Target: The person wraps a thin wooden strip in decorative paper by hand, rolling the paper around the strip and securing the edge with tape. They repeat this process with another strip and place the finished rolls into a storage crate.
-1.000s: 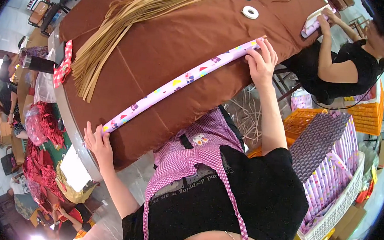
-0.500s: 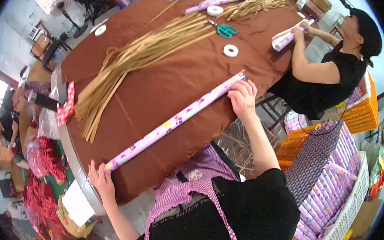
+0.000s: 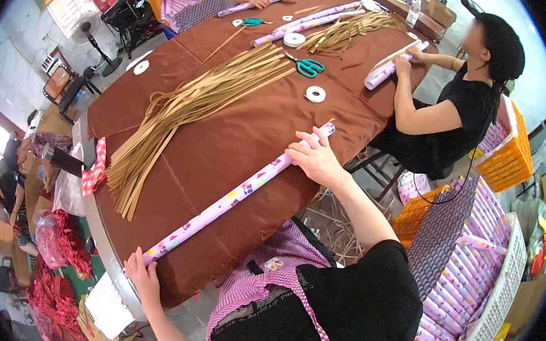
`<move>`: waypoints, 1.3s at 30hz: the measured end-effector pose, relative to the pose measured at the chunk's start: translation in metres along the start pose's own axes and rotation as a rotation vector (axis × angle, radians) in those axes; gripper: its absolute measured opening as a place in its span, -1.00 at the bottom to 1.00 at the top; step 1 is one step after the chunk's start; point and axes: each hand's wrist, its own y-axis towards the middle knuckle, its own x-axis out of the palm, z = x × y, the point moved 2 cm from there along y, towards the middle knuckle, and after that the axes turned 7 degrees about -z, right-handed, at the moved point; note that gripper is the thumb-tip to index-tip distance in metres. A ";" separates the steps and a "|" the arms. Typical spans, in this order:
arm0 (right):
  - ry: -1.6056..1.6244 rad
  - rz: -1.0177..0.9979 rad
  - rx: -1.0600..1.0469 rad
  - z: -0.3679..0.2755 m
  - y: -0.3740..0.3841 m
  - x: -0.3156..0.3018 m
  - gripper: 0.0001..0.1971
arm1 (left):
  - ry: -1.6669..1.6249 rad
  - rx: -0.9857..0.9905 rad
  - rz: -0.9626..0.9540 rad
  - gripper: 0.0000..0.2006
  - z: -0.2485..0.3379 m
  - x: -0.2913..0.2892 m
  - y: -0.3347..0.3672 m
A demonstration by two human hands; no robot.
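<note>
A long roll of lilac patterned wrapping paper lies slanted across the brown-covered table in front of me. At its near left end is my left hand, fingers closed about the tip. My right hand rests over the roll a little below its far right end, fingers spread across the paper. Beyond the roll lies a bundle of flat tan strips. Teal-handled scissors and a white tape roll sit farther up the table.
A co-worker in a black cap handles another lilac roll at the right. Another person's hands hold a roll at the far side. A white basket with many rolls stands at my right. A red-checked bow hangs at the left edge.
My right hand has slid from the roll's far end toward its middle, its fingers now spread over the paper. The view has shifted, bringing the far co-worker's hands into sight.
</note>
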 end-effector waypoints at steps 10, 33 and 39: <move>-0.018 0.000 -0.017 -0.003 0.000 -0.002 -0.72 | 0.044 0.078 0.076 -0.54 -0.027 -0.009 -0.013; 2.105 -0.193 0.762 -0.172 -0.030 -0.010 -0.63 | -0.289 0.075 -0.458 -0.64 0.060 -0.087 -0.038; 2.578 -0.261 0.736 -0.215 -0.010 0.031 -0.57 | -0.452 0.012 -0.532 -0.68 0.061 -0.092 -0.048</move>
